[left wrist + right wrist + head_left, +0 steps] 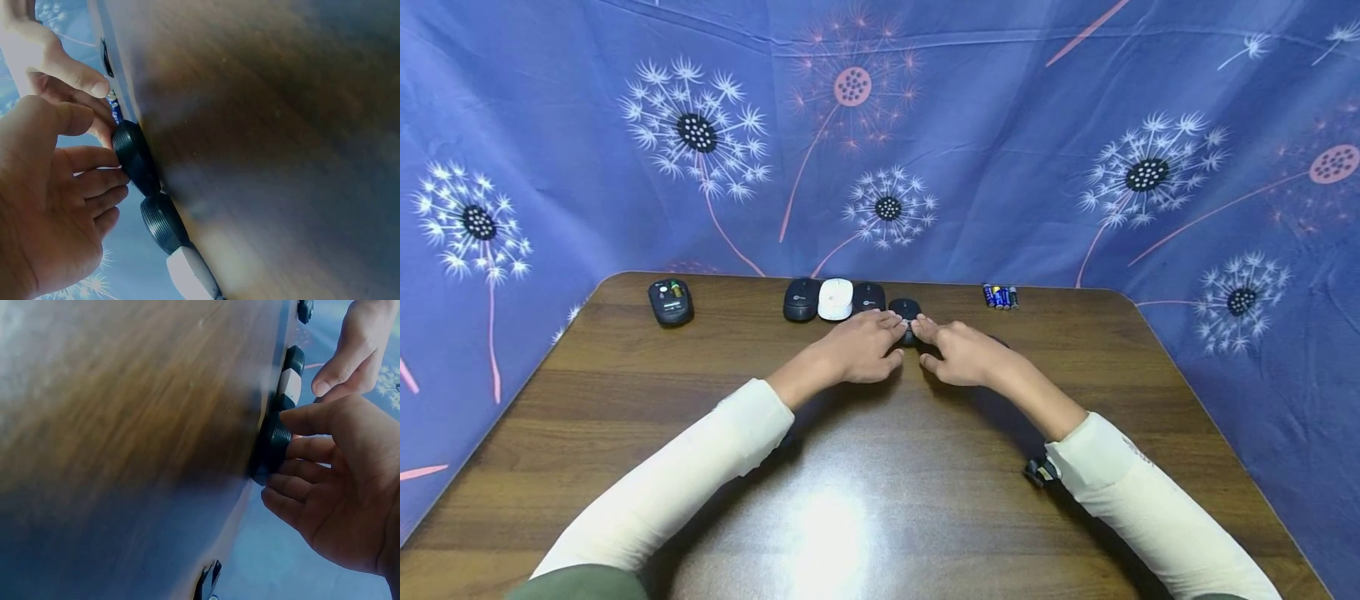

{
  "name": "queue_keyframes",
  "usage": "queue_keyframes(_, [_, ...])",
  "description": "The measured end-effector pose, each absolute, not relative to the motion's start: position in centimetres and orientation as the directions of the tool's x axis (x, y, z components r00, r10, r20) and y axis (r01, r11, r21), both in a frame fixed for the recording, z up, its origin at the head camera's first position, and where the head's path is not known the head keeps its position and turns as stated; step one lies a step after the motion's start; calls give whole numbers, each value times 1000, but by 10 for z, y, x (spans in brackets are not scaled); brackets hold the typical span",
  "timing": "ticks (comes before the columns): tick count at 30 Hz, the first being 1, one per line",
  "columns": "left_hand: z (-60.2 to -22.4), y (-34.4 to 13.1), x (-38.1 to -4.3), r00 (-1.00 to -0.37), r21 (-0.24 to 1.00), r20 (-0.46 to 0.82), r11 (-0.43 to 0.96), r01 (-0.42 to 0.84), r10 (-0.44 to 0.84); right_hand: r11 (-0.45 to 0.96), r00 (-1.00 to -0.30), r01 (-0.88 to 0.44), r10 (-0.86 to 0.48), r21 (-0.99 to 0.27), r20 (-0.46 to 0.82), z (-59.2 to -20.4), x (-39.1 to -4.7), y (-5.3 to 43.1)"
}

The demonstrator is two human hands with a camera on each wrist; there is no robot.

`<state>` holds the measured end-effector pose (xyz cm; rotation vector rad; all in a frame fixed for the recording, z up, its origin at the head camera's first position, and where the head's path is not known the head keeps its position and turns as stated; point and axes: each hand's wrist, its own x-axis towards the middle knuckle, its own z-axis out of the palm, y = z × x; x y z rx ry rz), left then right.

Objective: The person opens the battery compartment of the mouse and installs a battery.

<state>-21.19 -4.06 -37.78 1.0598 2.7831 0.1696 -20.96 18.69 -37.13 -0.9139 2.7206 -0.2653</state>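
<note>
A black computer mouse point(905, 308) lies at the back middle of the table between my two hands. My left hand point(867, 346) touches its left side with straight fingers. From the right, the fingertips of my right hand point(966, 354) meet the same mouse, the thumb held apart below. In the left wrist view the mouse point(132, 156) stands beside extended left fingers; in the right wrist view the right fingers lie along the mouse point(273, 447). To its left is a row: a black mouse point(801, 300), a white mouse point(836, 299) and another black mouse point(868, 296).
An upturned black mouse point(671, 302), with a yellow-green battery showing on its underside, lies far left. Several blue batteries point(1000, 297) lie back right. A dark object point(998, 340) shows partly behind my right wrist. Behind the wooden table point(880, 467) hangs a blue dandelion-patterned cloth point(985, 167).
</note>
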Motion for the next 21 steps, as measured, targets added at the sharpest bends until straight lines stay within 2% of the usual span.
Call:
queue_keyframes(12, [-377, -45, -199, -715, 185, -78, 714, 675, 695, 753, -757, -608, -645, -252, -101, -372, -199, 190])
queue_keyframes(21, [-378, -50, -190, -689, 164, -55, 687, 708, 723, 727, -741, -619, -666, -297, -87, -371, -187, 194])
